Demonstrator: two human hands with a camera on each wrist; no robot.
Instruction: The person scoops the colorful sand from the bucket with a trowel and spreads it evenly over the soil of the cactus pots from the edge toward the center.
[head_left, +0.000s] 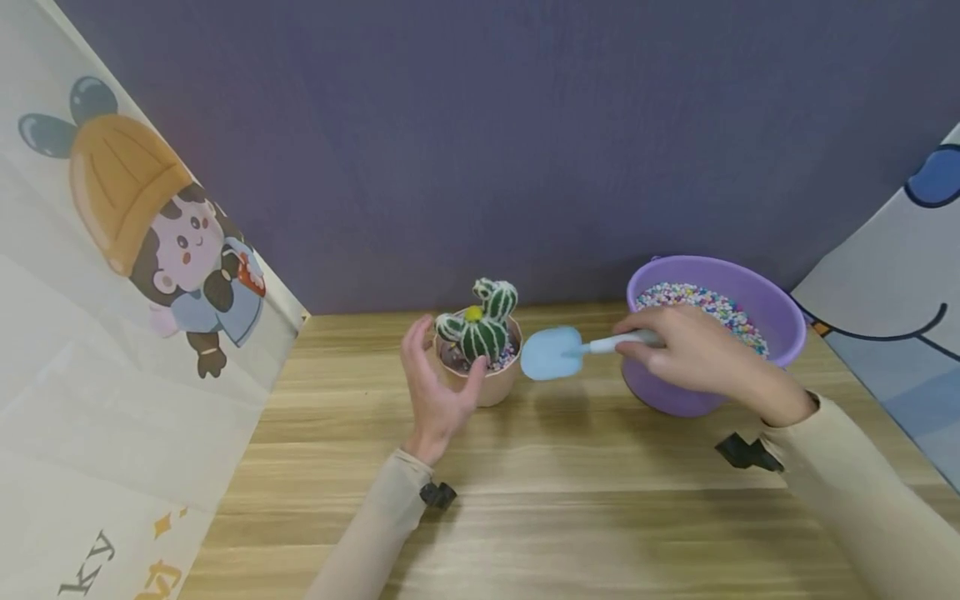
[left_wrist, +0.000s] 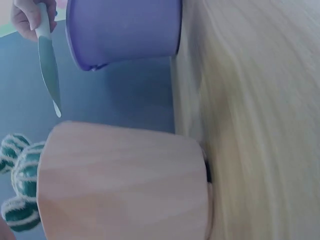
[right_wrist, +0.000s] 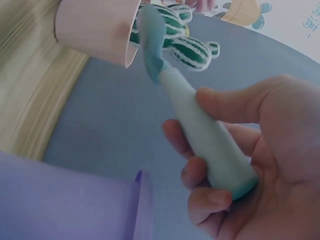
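My right hand (head_left: 686,346) holds a small toy shovel (head_left: 551,353) by its pale handle (right_wrist: 205,132), fingers and thumb wrapped round it. Its light blue blade is just right of the pink flowerpot (left_wrist: 120,180), near rim height, and no beads show on it. In the pot stands a knitted green-and-white cactus (head_left: 482,337) with a yellow flower, and colored beads (head_left: 504,357) lie beside its base. My left hand (head_left: 438,392) is spread about the pot's left and front, thumb near the rim; whether it touches is unclear.
A purple bucket (head_left: 675,398) holding many small colored beads (head_left: 686,293) stands to the right, beneath my right hand. Both containers are on a wooden tabletop (head_left: 525,517). A dark wall (head_left: 525,150) rises behind, and printed cartoon panels (head_left: 187,242) flank both sides.
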